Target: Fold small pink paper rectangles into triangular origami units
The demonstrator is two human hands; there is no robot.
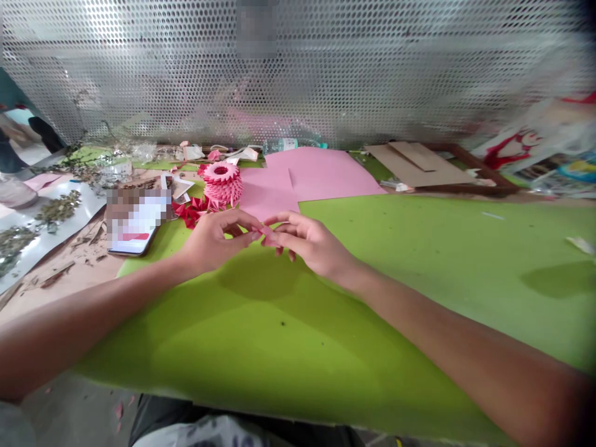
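Note:
A small piece of pink paper (267, 233) is pinched between the fingertips of both hands, above the green tabletop (279, 347). My left hand (222, 237) comes in from the left, its thumb and index finger closed on one end of the paper. On the other end are the closed fingers of my right hand (305, 239). Much of the paper is hidden by the fingers, so its exact shape cannot be made out. Just behind my left hand stands a round stack of folded pink paper (223, 186). Red folded paper pieces (190, 213) lie beside it.
Pink paper sheets (321, 177) lie behind my hands. To the left are a phone (137, 226) and dried plant sprigs (58, 208). A clear bottle (284, 144) lies near the perforated metal panel (326, 74). Brown cardboard (419, 167) rests at the back right.

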